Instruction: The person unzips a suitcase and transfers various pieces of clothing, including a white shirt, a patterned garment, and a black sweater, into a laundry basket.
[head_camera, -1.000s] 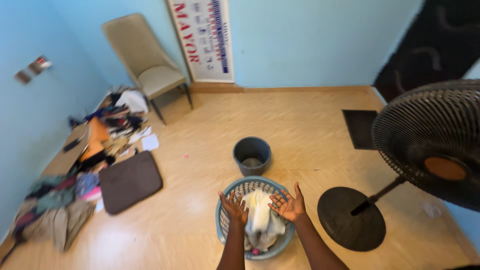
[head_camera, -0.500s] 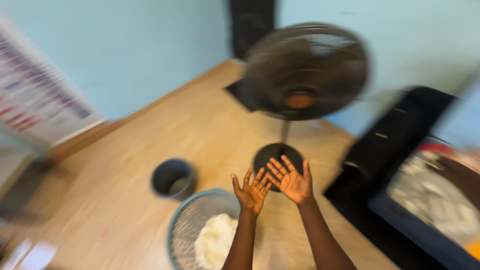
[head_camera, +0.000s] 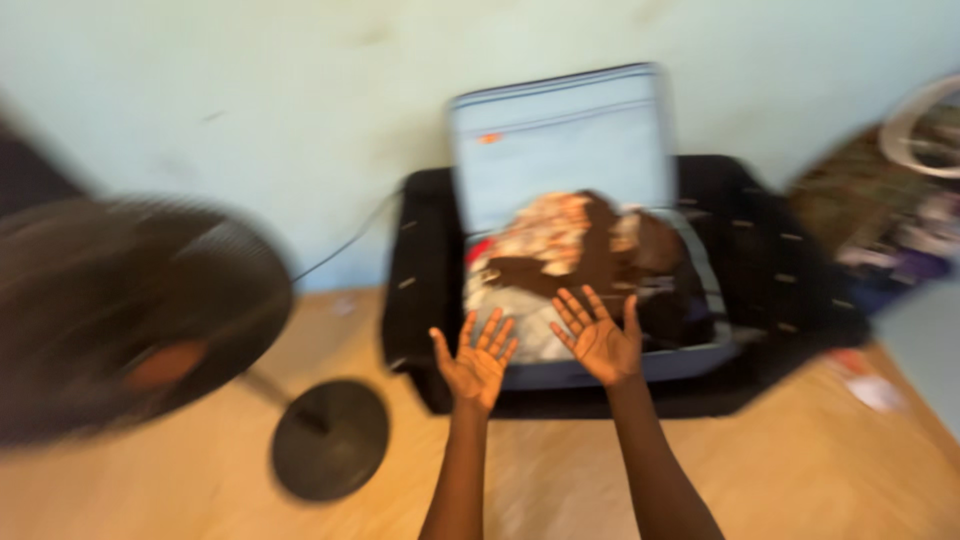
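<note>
Left hand (head_camera: 474, 362) and right hand (head_camera: 599, 340) are hovering palms-up, fingers spread, holding nothing; open blue suitcase (head_camera: 590, 240) stuffed with clothes is lying just ahead; black pedestal fan (head_camera: 130, 320) standing left.

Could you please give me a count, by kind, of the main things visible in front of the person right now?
Hands: 2, the left hand and the right hand, both open and empty
Open suitcase with clothes: 1
Standing fan: 1
Total: 4
</note>
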